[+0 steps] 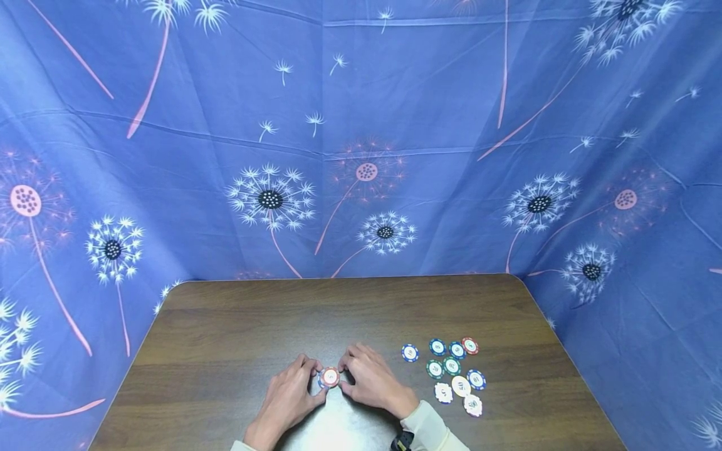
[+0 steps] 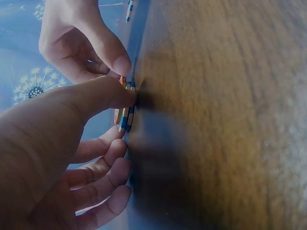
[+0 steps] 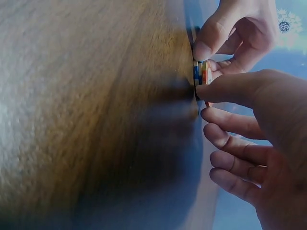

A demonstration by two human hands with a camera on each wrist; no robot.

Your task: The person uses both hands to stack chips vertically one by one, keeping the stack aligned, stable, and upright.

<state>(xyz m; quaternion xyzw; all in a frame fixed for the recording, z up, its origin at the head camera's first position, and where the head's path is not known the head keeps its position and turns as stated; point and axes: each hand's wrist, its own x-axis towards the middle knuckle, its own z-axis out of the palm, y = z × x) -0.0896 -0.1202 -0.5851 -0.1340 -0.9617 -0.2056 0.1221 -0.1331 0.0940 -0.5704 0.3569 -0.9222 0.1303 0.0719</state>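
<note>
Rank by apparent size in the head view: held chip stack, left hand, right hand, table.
1. Table
2. Left hand and right hand: too alike to rank
3. Held chip stack

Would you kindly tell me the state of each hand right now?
Left hand: holding the small chip stack between thumb and fingers.
Right hand: holding the same stack from its other side, also between thumb and fingers.
</note>
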